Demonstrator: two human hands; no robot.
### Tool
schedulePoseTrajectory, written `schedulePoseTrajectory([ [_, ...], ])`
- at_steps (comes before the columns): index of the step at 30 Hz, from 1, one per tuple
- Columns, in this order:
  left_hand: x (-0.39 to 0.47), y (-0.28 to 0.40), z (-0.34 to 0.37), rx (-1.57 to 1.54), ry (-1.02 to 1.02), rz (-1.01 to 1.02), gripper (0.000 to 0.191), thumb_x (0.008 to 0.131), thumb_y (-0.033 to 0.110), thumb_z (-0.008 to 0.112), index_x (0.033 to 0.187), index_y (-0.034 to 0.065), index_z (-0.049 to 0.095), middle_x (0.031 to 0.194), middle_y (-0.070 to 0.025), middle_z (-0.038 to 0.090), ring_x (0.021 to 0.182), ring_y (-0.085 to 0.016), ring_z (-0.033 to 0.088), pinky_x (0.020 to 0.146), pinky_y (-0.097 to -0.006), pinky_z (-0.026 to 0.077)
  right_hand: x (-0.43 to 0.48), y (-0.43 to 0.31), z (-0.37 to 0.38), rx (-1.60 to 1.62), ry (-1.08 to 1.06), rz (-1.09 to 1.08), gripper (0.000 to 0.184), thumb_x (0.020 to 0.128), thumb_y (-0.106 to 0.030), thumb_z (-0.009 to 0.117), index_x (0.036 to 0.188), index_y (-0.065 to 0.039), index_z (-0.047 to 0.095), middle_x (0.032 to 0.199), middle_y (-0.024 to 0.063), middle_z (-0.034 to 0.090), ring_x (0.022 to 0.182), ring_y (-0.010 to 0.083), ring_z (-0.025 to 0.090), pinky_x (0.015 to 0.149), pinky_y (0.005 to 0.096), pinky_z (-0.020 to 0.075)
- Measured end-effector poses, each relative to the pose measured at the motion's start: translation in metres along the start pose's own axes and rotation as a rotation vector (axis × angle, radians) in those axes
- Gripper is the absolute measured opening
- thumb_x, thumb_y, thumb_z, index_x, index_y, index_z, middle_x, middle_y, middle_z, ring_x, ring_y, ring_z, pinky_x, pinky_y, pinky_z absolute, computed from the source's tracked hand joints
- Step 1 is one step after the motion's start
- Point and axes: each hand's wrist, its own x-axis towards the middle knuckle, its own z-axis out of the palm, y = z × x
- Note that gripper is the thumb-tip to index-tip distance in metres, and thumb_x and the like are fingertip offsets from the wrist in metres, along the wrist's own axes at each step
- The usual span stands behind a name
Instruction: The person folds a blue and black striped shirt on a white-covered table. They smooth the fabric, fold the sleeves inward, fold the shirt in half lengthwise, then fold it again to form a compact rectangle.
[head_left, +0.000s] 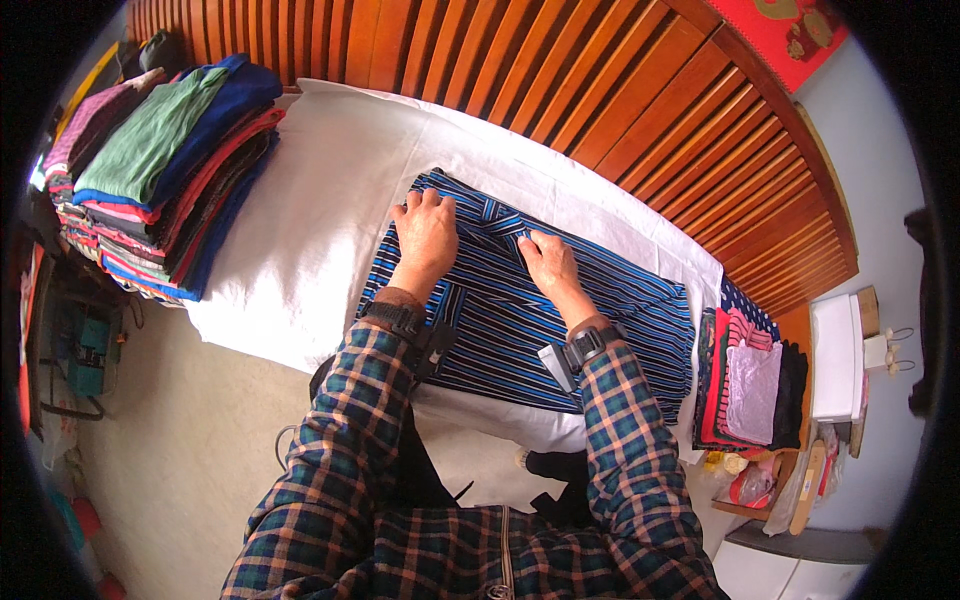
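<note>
A garment with blue, black and white stripes (495, 330) lies spread on a white sheet (300, 187) in front of me. It looks like a shirt; a folded strip of its fabric, perhaps a collar or placket, crosses the upper part. My left hand (427, 236) grips the cloth at the upper left corner, fingers curled and their tips partly hidden. To the right of it, my right hand (551, 266) holds a fold of the same garment near the strip, between thumb and fingers. My forearms cover some of the lower part.
A tall stack of folded clothes (150, 135) stands at the left, a smaller stack (754, 390) at the right. Beyond the sheet rises a slatted wooden headboard (600, 127). A shelf with plastic bags (750, 487) is at the lower right.
</note>
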Motion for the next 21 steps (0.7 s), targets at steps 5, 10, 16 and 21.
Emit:
schedulePoseTrajectory([
  [5, 0.004, -0.001, -0.001, -0.053, 0.119, -0.045, 0.015, 0.08, 0.008, 0.067, 0.095, 0.0105, 0.067, 0.106, -0.0092, 0.062, 0.108, -0.033, 0.055, 0.089, -0.0505, 0.044, -0.003, 0.001, -0.001, 0.019, 0.031, -0.065, 0.034, 0.097, -0.037, 0.06, 0.086, -0.004, 0.06, 0.082, 0.0236, 0.066, 0.083, 0.0485, 0.064, 0.07, 0.0543, 0.0501],
  [10, 0.004, -0.003, -0.003, -0.081, 0.117, -0.038, 0.017, 0.084, 0.006, 0.06, 0.099, 0.006, 0.07, 0.107, -0.0125, 0.063, 0.107, -0.034, 0.056, 0.09, -0.0499, 0.043, -0.007, -0.003, -0.006, 0.041, 0.006, -0.113, 0.033, 0.096, -0.036, 0.062, 0.087, -0.004, 0.062, 0.082, 0.0222, 0.067, 0.081, 0.0467, 0.065, 0.069, 0.053, 0.0511],
  [16, -0.001, -0.005, -0.005, 0.059, -0.014, -0.156, 0.016, 0.084, 0.009, 0.063, 0.097, 0.0062, 0.071, 0.11, -0.0145, 0.062, 0.11, -0.036, 0.056, 0.09, -0.0547, 0.042, -0.014, -0.012, -0.004, -0.068, -0.006, -0.227, 0.027, 0.096, -0.032, 0.064, 0.092, -0.005, 0.065, 0.092, 0.0153, 0.067, 0.086, 0.0381, 0.067, 0.072, 0.0483, 0.054],
  [21, -0.001, -0.002, -0.008, 0.105, -0.06, -0.176, 0.017, 0.086, 0.009, 0.061, 0.099, 0.0072, 0.072, 0.113, -0.0142, 0.063, 0.112, -0.035, 0.057, 0.091, -0.0568, 0.043, -0.017, -0.017, -0.004, -0.103, -0.009, -0.253, 0.024, 0.096, -0.03, 0.064, 0.092, -0.006, 0.065, 0.09, 0.0129, 0.063, 0.086, 0.0352, 0.066, 0.073, 0.0461, 0.0543],
])
